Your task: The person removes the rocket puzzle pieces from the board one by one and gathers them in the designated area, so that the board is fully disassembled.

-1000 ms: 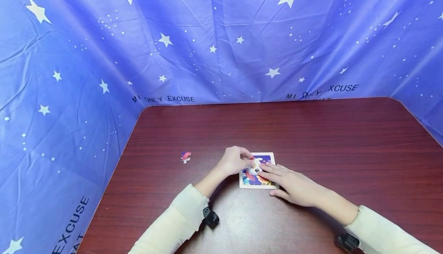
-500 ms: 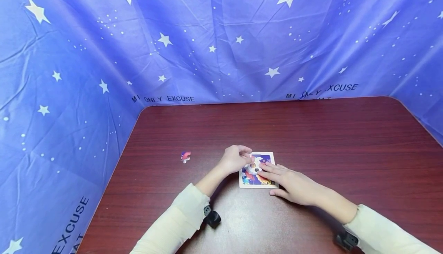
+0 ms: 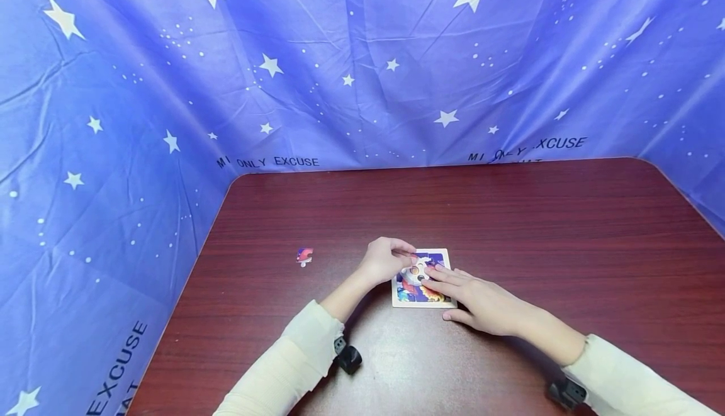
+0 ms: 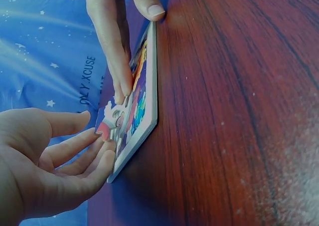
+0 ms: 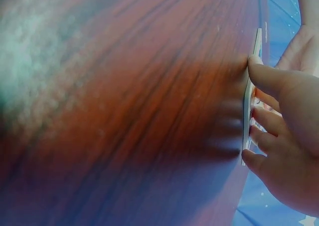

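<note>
A small square jigsaw puzzle (image 3: 421, 304) with a white border lies on the table. Its picture has a white animal face on purple. At its upper left corner my left hand (image 3: 385, 262) pinches a red-and-purple puzzle piece (image 4: 103, 130), which looks slightly raised in the left wrist view. The fingers partly cover the piece from the head camera. My right hand (image 3: 481, 303) rests its outstretched fingers on the puzzle's right side, and its thumb lies by the lower right corner. In the right wrist view the puzzle (image 5: 246, 118) appears almost edge-on under those fingers.
A loose puzzle piece (image 3: 304, 257), red and purple, lies on the dark red wooden table (image 3: 255, 340) left of my left hand. Blue star-printed cloth (image 3: 351, 38) hangs behind the table and along both sides.
The left fingertips shift very slightly at the puzzle's upper left corner, and the red patch between them shows less than before. The right hand and the loose piece stay where they were.
</note>
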`<action>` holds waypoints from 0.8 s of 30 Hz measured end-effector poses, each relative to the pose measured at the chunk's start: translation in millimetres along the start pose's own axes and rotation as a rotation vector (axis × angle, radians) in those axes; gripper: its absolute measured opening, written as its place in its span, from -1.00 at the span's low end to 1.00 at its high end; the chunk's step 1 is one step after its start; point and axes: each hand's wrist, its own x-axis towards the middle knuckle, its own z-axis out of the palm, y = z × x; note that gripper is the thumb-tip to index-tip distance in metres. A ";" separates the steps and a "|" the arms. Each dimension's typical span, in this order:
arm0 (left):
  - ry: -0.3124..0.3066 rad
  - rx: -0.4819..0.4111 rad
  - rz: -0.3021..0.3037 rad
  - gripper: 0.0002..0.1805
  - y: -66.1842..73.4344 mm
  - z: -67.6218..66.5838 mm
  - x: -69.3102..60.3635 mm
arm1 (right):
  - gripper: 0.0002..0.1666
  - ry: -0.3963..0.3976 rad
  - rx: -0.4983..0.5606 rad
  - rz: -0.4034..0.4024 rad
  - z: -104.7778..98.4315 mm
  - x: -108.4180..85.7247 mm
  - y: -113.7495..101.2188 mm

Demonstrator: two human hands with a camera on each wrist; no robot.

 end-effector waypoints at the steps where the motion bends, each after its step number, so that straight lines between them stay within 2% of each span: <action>1: 0.001 0.001 0.002 -0.78 0.0 0.3 -0.1 | -0.29 0.002 0.000 -0.003 0.0 0.0 -0.1; 6: 0.011 0.002 0.019 -0.80 0.3 3.7 0.9 | -0.30 0.007 0.008 -0.007 -1.0 -0.8 -1.1; 15: 0.069 0.021 0.025 -0.84 1.5 8.8 4.2 | -0.30 -0.002 0.016 -0.003 -2.5 -0.3 -1.7; 24: 0.128 0.024 0.031 -0.86 -1.6 1.2 3.2 | -0.33 -0.003 0.008 -0.019 -3.3 1.1 -2.7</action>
